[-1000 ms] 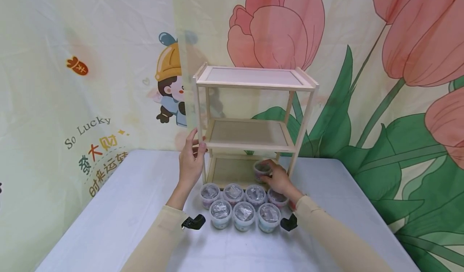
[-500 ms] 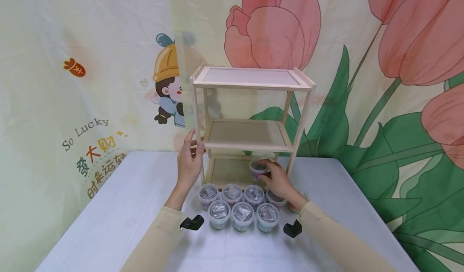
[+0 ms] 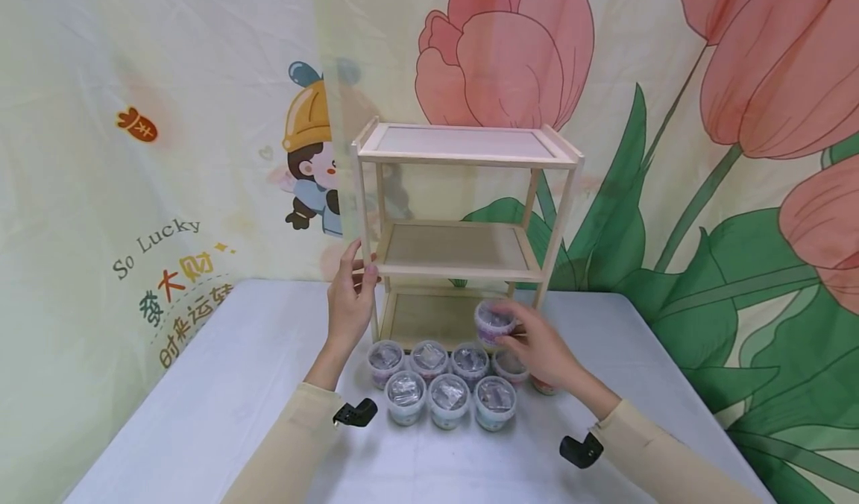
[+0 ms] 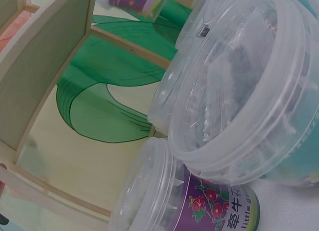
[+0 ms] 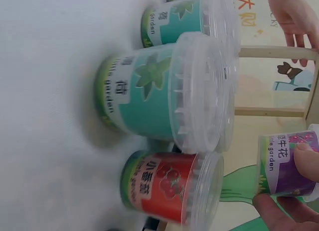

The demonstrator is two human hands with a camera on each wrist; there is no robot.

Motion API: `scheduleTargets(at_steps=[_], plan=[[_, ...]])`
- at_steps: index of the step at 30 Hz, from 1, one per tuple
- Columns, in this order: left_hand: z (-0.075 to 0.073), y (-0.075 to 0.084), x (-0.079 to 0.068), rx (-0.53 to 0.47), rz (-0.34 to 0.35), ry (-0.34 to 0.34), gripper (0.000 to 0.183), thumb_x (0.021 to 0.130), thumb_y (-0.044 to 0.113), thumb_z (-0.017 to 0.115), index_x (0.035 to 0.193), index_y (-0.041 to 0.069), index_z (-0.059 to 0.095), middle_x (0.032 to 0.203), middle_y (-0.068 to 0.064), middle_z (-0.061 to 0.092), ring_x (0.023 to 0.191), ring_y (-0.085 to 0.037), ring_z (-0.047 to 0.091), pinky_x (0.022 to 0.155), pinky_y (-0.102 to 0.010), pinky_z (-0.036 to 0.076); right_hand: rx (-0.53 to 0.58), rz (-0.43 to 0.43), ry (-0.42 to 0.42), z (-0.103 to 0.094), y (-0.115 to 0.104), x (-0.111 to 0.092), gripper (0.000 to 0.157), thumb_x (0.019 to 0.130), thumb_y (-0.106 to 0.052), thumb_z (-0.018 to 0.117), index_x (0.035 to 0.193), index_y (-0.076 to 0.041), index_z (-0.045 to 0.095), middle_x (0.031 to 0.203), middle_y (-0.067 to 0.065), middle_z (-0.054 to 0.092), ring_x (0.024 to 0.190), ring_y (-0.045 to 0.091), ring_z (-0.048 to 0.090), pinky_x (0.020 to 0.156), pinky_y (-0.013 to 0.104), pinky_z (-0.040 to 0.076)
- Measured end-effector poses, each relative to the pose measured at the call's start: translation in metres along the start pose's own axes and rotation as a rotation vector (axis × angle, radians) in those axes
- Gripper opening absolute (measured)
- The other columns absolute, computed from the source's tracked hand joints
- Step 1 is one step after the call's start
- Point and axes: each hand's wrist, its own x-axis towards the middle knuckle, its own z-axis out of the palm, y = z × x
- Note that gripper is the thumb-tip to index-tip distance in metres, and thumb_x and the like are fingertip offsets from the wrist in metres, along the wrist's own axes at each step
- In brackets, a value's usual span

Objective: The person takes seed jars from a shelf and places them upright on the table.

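Observation:
My right hand (image 3: 546, 344) holds a small clear-lidded plastic tub (image 3: 494, 323) with a purple flower label. In the right wrist view this purple tub (image 5: 286, 164) sits between thumb and fingers, off the table, in front of the bottom shelf. My left hand (image 3: 350, 303) grips the left front post of a pale wooden three-tier shelf (image 3: 463, 273), near its middle tier. Rows of similar lidded tubs (image 3: 450, 399) stand before the shelf. The right wrist view shows a teal-labelled tub (image 5: 147, 89) and a red-labelled tub (image 5: 164, 186) among them.
A white cloth covers the table (image 3: 268, 385) under the shelf and tubs. Behind stands a fabric backdrop (image 3: 671, 191) printed with tulips and a cartoon figure. The middle tier (image 3: 459, 247) overhangs the bottom tier (image 3: 423, 317).
My right hand has drawn the purple tub out from over the bottom tier, toward me and slightly right. The left hand stays at the post.

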Motion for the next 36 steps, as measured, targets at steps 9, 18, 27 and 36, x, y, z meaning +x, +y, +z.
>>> scheduleTargets(at_steps=[9,18,27,36], plan=[[-0.001,0.001,0.000,0.001,0.013,0.012,0.052,0.111,0.025,0.058,0.161,0.023,0.043,0.127,-0.012,0.072,0.095,-0.032,0.076,0.088,-0.050,0.060,-0.021,0.048,-0.027,-0.017,-0.002,-0.023,0.054,0.093,0.007,0.076,0.142,-0.008,0.061,0.134,0.015,0.065,0.114,0.031,0.071,0.091,0.036,0.062],[0.001,0.000,0.000,0.004,0.016,0.011,0.052,0.111,0.023,0.058,0.161,0.022,0.043,0.127,-0.013,0.072,0.095,-0.031,0.076,0.089,-0.049,0.061,-0.021,0.035,-0.003,-0.027,-0.001,-0.046,0.054,0.091,0.009,0.078,0.140,-0.009,0.063,0.134,0.015,0.064,0.111,0.029,0.071,0.089,0.033,0.062],[0.000,0.001,-0.001,0.002,0.004,0.013,0.052,0.111,0.023,0.058,0.161,0.021,0.043,0.127,-0.013,0.072,0.095,-0.033,0.076,0.088,-0.051,0.061,-0.003,-0.003,0.023,-0.033,0.000,-0.074,0.055,0.089,0.008,0.080,0.139,-0.010,0.064,0.130,0.013,0.066,0.108,0.024,0.070,0.084,0.028,0.062],[0.001,0.002,-0.001,0.001,0.012,0.015,0.052,0.111,0.023,0.059,0.160,0.021,0.043,0.127,-0.014,0.073,0.095,-0.032,0.076,0.088,-0.050,0.061,-0.031,0.032,0.042,-0.033,0.009,-0.092,0.056,0.087,0.008,0.081,0.136,-0.011,0.065,0.130,0.012,0.067,0.105,0.013,0.069,0.083,0.027,0.062]])
